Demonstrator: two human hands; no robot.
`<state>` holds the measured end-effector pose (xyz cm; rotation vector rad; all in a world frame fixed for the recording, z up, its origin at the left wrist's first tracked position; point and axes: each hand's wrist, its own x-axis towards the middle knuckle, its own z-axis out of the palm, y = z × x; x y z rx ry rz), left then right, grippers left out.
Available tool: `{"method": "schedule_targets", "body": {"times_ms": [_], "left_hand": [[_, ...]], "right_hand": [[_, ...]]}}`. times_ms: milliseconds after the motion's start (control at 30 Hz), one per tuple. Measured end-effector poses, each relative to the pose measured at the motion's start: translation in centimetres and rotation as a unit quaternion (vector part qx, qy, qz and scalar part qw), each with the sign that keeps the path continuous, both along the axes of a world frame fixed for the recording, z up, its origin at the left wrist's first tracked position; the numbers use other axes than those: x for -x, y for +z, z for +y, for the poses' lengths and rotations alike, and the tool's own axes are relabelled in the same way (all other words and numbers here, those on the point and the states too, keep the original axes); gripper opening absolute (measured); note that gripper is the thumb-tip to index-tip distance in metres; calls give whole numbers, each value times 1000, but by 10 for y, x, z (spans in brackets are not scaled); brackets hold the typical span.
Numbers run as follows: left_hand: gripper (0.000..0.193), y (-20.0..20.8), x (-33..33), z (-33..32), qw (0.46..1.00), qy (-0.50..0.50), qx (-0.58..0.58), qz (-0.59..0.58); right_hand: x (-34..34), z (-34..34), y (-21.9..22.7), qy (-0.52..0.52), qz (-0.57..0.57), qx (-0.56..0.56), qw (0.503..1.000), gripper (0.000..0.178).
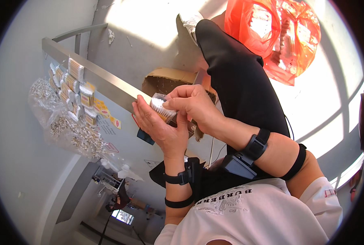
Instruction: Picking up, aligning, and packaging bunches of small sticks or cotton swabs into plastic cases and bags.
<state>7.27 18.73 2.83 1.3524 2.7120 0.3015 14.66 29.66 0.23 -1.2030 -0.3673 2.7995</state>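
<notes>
My left hand [159, 128] is closed around a small clear pack of cotton swabs [162, 109], with the white tips facing up. At the pack's open top, my right hand [196, 107] has its thumb and fingers pinched at the rim, close to the tips. Whether a single swab sits between those fingers is hidden. To the left on the table, several bundles of cotton swabs [75, 70] are stacked in rows. Yellow printed labels [102, 108] lie beside them.
A heap of loose cotton swabs [77, 132] spills from a clear plastic bag [47, 100] on the table [108, 83]. Beyond the table's metal edge stands an open cardboard box [169, 74]. Red plastic bags [290, 67] filled with packs rest on the floor. A person [118, 201] is in the background.
</notes>
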Motion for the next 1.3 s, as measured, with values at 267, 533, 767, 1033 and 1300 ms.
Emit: {"method": "schedule_targets", "body": {"times_ms": [267, 533, 767, 1033, 1300], "left_hand": [[77, 54, 67, 18, 923, 2, 12, -384], [49, 53, 97, 49, 867, -100, 142, -466], [32, 49, 101, 50, 853, -80, 125, -500], [24, 44, 103, 49, 832, -61, 123, -538], [29, 41, 108, 52, 841, -96, 155, -510]], "right_hand": [[-12, -15, 6, 92, -5, -247, 965, 31], [-8, -22, 13, 51, -17, -294, 954, 18], [-7, -25, 14, 25, -42, -396, 917, 17], [-4, -26, 13, 4, -42, -373, 927, 15], [-5, -20, 11, 20, -16, -257, 966, 13]]}}
